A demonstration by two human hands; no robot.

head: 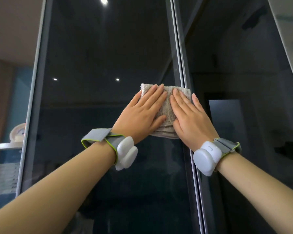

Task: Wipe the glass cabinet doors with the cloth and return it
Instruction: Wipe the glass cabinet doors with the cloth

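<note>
The dark glass door (100,115) acts as a mirror: three round ceiling lights show in it as small white glare spots, one at its top and two lower. Light on the arms in front of it is soft and even, with no hard shadows. Left of the door the background is blurred. The door's frame lines lean and bow toward the picture edges.

One head-worn wide-angle camera looks forward and slightly upward, close to the dark glass doors (108,56), both forearms reaching in from the lower corners toward the centre.
</note>
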